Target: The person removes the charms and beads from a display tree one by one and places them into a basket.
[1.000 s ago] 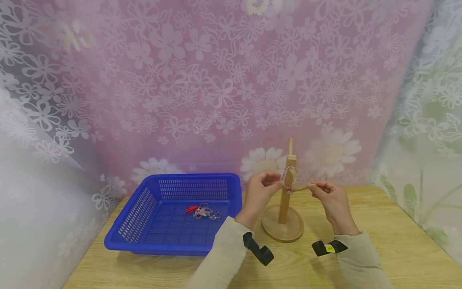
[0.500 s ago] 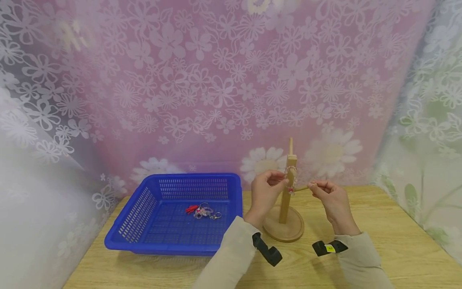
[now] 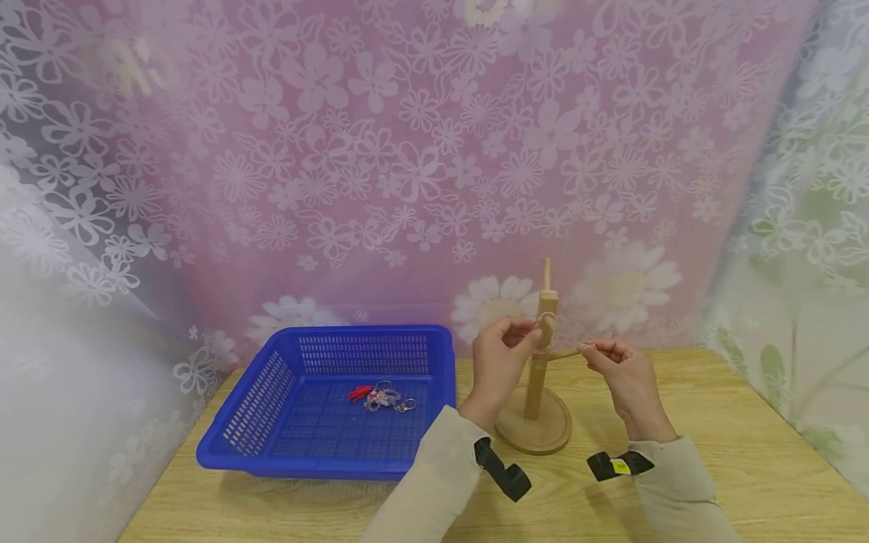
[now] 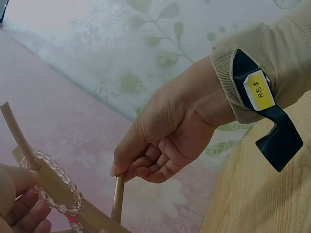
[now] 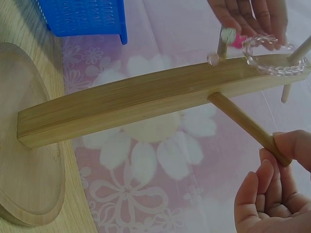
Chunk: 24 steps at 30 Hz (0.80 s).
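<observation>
A wooden stand [image 3: 535,396] with a round base and several pegs stands upright on the table. My left hand [image 3: 497,369] is at its upper part, thumb and fingers pinching a clear beaded bracelet [image 5: 286,71]. In the left wrist view the loop lies around an upper peg [image 4: 18,133] of the stand. A pink charm [image 5: 238,41] and a pale green bead hang beside the loop in the right wrist view. My right hand [image 3: 626,381] pinches the free tip of a lower peg [image 5: 243,121] that sticks out to the right.
A blue plastic basket [image 3: 237,452] sits left of the stand, with a small pile of beaded trinkets [image 3: 383,398] and a red tassel [image 3: 360,393] inside. The wooden table [image 3: 733,452] ends at a flowered curtain [image 3: 407,188] behind.
My left hand has shifted slightly right, onto the post, carrying the bracelet. The pink charm hanging in front of the post earlier is no longer seen in the head view. My right hand stays put.
</observation>
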Motion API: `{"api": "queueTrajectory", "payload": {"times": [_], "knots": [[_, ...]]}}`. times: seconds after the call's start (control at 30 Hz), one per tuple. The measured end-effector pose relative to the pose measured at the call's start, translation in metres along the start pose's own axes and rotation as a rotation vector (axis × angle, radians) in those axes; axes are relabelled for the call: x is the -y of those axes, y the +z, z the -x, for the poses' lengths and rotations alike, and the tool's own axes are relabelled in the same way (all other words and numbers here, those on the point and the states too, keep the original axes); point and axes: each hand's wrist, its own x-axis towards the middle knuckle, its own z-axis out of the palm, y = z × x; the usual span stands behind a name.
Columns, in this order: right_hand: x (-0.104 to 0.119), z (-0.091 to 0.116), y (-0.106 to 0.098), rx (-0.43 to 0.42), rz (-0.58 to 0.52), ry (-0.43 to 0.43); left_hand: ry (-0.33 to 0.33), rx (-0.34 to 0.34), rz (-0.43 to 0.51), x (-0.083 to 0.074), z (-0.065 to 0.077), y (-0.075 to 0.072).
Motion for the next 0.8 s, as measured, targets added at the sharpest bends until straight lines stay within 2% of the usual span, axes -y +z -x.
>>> {"api": "queueTrajectory", "payload": {"times": [0.4, 0.63, 0.8], "knots": [[0.0, 0.0, 0.0, -0.011, 0.025, -0.004, 0.045, 0.009, -0.001, -0.014, -0.001, 0.0], [0.0, 0.0, 0.0, -0.008, 0.03, -0.003, 0.067, 0.028, 0.035, -0.02, -0.001, -0.001], [-0.002, 0.0, 0.0, -0.018, 0.031, -0.02, 0.103, 0.024, 0.032, -0.025, -0.002, -0.001]]}}
